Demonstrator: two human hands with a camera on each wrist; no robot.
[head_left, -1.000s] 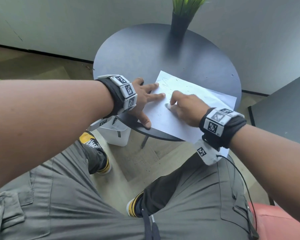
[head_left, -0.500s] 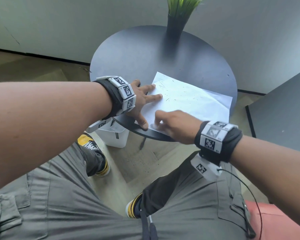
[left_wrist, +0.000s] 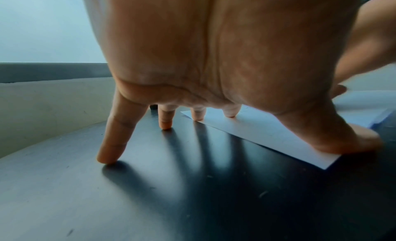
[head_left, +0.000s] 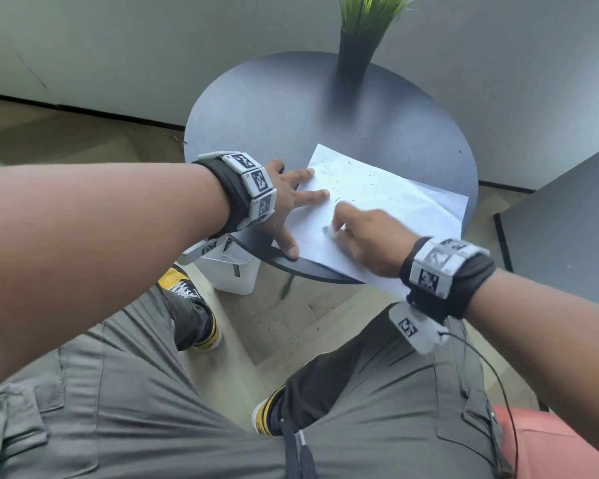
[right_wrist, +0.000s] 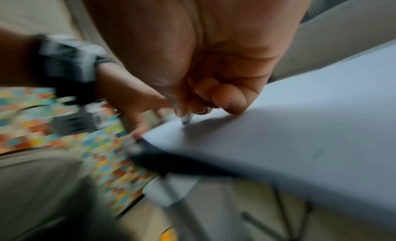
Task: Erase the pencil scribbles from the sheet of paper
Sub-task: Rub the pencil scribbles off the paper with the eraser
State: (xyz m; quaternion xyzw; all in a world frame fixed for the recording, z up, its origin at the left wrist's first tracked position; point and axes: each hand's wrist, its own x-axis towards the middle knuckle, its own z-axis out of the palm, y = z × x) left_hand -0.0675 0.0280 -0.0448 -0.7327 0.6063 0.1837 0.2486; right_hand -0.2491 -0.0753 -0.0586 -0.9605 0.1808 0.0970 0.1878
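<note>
item: sheet of paper [head_left: 377,209], white, lying flat on the near half of a round dark counter [head_left: 274,108], its near corner overhanging the rim. a second sheet peeks out beneath its far right edge.

item: pencil scribbles [head_left: 325,171], faint short strokes scattered over the far left part of the sheet; a few stray marks near the left edge. many remain.

item: left hand [head_left: 284,202], fingers spread and straight, pressing down. in the left wrist view the thumb [left_wrist: 351,143] pins the near corner of the sheet, two fingertips sit on its far edge, and the other two rest on the bare counter.

item: right hand [head_left: 367,236], fingers curled, pinching a small pale eraser [head_left: 326,230] whose tip touches the sheet. the right wrist view is smeared with motion blur.

change: half a second ago the right hand was down at the near left corner of the sheet; it now sits further up, towards the middle, nearer the left hand's fingers. the left hand has not shifted.

judgement: a rubbing stroke is under way, working back towards the marked area. the task looks partly done at best; the densest marks by the far corner are untouched.

also present: potted green plant [head_left: 363,32] at the far edge of the counter.
</note>
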